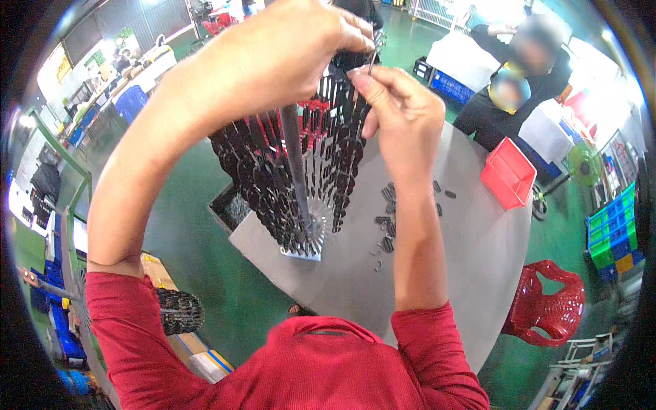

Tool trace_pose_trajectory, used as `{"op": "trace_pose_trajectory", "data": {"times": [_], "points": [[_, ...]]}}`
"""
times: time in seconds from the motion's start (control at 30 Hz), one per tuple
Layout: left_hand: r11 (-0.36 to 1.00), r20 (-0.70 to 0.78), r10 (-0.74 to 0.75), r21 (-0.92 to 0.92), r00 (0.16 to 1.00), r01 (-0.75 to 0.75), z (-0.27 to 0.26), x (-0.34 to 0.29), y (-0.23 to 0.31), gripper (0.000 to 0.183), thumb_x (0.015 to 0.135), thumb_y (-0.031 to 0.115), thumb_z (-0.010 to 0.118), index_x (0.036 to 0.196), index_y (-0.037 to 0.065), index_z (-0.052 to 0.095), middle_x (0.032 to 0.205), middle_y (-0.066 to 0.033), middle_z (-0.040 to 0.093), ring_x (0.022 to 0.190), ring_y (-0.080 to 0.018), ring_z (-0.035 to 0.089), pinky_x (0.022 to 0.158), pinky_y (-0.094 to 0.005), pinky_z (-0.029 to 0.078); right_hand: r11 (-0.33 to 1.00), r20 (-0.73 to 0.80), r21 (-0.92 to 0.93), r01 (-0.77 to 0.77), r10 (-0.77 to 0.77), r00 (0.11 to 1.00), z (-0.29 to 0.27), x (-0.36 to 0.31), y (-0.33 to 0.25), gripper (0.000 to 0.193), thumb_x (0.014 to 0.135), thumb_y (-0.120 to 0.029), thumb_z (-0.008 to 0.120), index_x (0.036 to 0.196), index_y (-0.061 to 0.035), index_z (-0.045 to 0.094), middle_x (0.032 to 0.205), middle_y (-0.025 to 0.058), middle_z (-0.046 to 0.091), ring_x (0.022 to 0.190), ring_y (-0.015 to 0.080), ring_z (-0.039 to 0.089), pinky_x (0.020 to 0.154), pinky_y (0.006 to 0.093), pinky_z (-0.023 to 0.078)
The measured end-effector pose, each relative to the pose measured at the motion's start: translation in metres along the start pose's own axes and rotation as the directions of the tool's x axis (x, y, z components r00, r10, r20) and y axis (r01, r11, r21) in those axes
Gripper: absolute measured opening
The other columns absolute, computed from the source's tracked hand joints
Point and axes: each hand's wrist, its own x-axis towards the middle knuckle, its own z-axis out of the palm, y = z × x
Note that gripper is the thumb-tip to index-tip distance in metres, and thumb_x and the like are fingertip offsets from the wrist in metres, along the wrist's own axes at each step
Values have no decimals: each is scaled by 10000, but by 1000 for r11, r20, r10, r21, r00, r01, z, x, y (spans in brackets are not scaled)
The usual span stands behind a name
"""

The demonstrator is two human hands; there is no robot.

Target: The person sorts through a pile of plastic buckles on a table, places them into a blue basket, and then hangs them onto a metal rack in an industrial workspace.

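A tall rack with a grey centre pole (292,164) stands on a grey table (471,266). Columns of small black oval parts (249,167) hang all around the pole. High at the rack's top, my left hand (311,51) is closed, its fingers curled at the far side, and what they hold is hidden. My right hand (406,116) pinches a thin metal wire hook (371,66) between thumb and forefinger, close to the left fingertips. Loose black parts (388,227) and a few small wire hooks (378,256) lie on the table beside my right forearm.
A red bin (509,172) sits at the table's right edge, with a red plastic chair (547,304) below it. A person in dark clothes (547,85) is beyond the table. At left, another bundle of black parts (181,311) is near a wooden board. A green fan (583,164) stands at right.
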Motion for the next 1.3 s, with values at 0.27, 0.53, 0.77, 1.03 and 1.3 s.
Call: {"op": "trace_pose_trajectory", "data": {"times": [0.27, 0.53, 0.77, 1.03, 1.3], "points": [[794, 623, -430, -84, 654, 602, -29, 16, 27, 331, 849, -50, 518, 1150, 12, 641, 1014, -155, 694, 684, -200, 632, 557, -265, 511, 998, 136, 33, 44, -48, 990, -38, 10, 35, 183, 901, -178, 633, 937, -11, 698, 725, 48, 672, 463, 33, 449, 455, 167, 327], [982, -99, -155, -124, 983, 142, -11, -28, -7, 299, 865, -6, 566, 1147, 62, 639, 1082, -98, 674, 919, -218, 649, 812, -359, 555, 906, 41, -417, -72, 98, 994, -140, 58, 84, 244, 911, -244, 628, 1008, -31, 695, 802, 18, 673, 514, 41, 464, 503, 186, 337], [960, 140, -99, -246, 985, 132, -10, -25, -37, 364, 861, 21, 543, 1219, 81, 575, 1146, -127, 641, 1019, -241, 638, 916, -393, 527, 546, 26, -779, -309, 519, 854, -230, 42, 189, 568, 702, -350, 798, 1129, -32, 599, 918, 104, 696, 715, 165, 655, 664, 303, 522], [896, 171, -139, -398, 975, 197, -14, -23, -34, 467, 837, 13, 572, 1299, 42, 506, 1245, -145, 587, 1153, -264, 572, 991, -379, 459, 766, 92, -553, 326, -334, 938, -37, 13, 30, 290, 832, -178, 699, 1102, -85, 651, 897, 30, 675, 637, 76, 586, 570, 244, 477], [992, 119, 12, -128, 993, 4, -8, -4, -22, 483, 769, 77, 602, 1247, 22, 556, 1294, -196, 546, 1187, -362, 529, 1023, -436, 409, 524, 7, -810, 263, -440, 898, 25, 0, 15, 180, 841, -223, 675, 971, -99, 682, 868, 72, 695, 723, 257, 670, 605, 350, 508]]}}
